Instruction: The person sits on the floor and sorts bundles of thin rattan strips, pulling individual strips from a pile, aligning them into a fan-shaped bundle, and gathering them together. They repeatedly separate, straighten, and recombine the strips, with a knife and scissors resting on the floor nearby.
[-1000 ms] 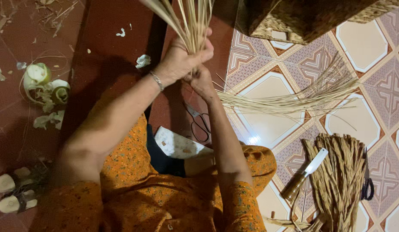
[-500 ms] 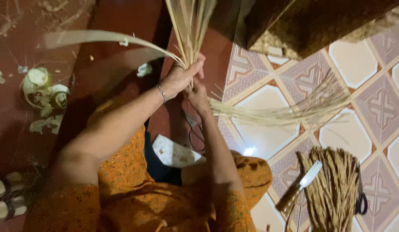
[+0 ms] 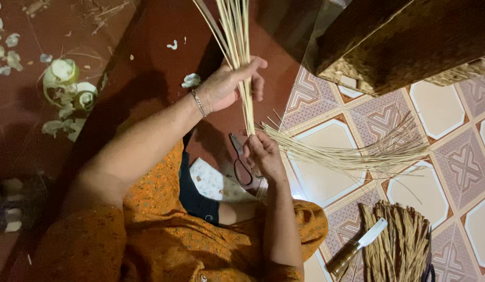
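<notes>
My left hand (image 3: 226, 86), with a thin bracelet at the wrist, is closed around a bunch of pale straw strips (image 3: 236, 36) that stands upright and runs out of the top of the view. Below it, my right hand (image 3: 264, 154) pinches the same strips at their lower part. From my right hand, more pale strips fan (image 3: 357, 151) out to the right over the patterned tiles. The two hands are about a hand's width apart along the bunch.
Black-handled scissors (image 3: 241, 162) lie on the floor under my right hand, beside a white patterned cloth (image 3: 213, 183). A wooden-handled knife (image 3: 357, 248) rests on a brown fibre bundle (image 3: 401, 245). A woven basket (image 3: 409, 47) stands top right. Pale scraps (image 3: 70, 89) lie at left.
My left hand has slid up the bunch, away from my right hand. The long strip that curved out to the left is no longer in view.
</notes>
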A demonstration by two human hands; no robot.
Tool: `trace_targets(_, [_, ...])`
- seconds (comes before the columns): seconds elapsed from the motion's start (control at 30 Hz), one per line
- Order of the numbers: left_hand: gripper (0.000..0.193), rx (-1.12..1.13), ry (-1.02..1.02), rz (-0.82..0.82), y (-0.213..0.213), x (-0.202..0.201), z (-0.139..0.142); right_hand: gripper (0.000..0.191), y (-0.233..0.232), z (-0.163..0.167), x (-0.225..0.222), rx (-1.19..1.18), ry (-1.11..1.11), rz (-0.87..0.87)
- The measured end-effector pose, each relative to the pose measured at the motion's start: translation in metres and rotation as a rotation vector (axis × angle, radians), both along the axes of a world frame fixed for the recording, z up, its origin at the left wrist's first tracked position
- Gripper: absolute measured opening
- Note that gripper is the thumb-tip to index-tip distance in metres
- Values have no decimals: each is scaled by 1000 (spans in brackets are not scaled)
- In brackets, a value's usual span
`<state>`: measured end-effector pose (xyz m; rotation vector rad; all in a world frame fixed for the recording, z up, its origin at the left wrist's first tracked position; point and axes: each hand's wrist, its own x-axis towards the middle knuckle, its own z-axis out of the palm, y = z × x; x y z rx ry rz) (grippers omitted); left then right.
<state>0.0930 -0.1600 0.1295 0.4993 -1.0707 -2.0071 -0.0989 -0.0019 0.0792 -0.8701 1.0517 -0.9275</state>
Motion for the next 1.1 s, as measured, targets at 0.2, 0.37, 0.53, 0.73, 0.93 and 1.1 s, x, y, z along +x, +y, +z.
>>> trace_targets(0.2, [51, -22, -194, 101, 13, -5, -1, 20, 3, -34, 3, -77, -11, -132])
trace_targets(0.37, [63, -77, -203, 237, 11, -2, -10, 13, -2, -43, 11, -75, -31, -242])
trace_targets(0.53, [33, -164, -224, 379, 9, 2, -18, 16, -3, -39, 14, -86, -254, -300])
trace_targets(0.73, [22, -176, -213, 356, 14, 4, -7, 28, -2, -29, 13, -49, -344, -286])
trace_targets(0.93, [19, -159, -163, 352, 17, 5, -1, 19, -3, -29, 15, -100, -268, -330])
trace_targets(1.1, [19, -144, -187, 323, 22, 6, 3, 16, -2, -36, 11, -110, -216, -354])
